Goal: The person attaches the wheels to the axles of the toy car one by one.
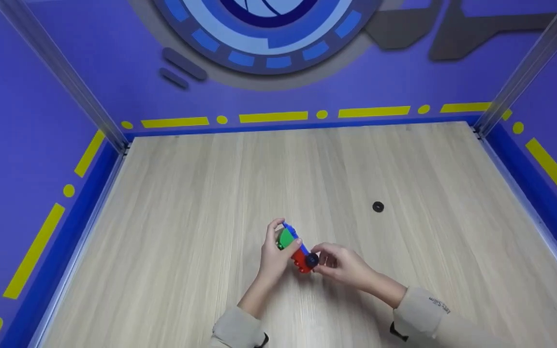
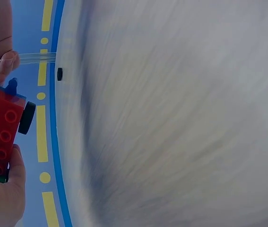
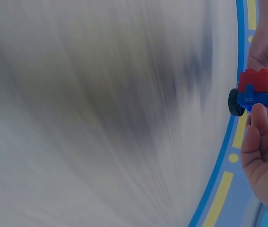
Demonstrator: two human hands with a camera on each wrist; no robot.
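Observation:
My left hand [image 1: 272, 256] grips a toy car built of blocks, with a red studded brick [image 2: 1, 123], a green block [image 1: 285, 238] and a blue base [image 1: 302, 245]. The car is tilted on its side above the table. Two black wheels sit at its near end, the upper one [image 1: 311, 260] facing up and the lower one [image 3: 236, 102] towards the table. My right hand [image 1: 348, 267] pinches at the upper wheel with thumb and fingertips. In the right wrist view, its fingers overlap the blue end and part of that wheel.
A loose black wheel [image 1: 378, 207] lies flat on the wooden table [image 1: 186, 217], beyond my right hand. Blue-purple printed walls [image 1: 269, 96] enclose the table at the back and both sides, with clear posts [image 1: 65, 72] in the back corners.

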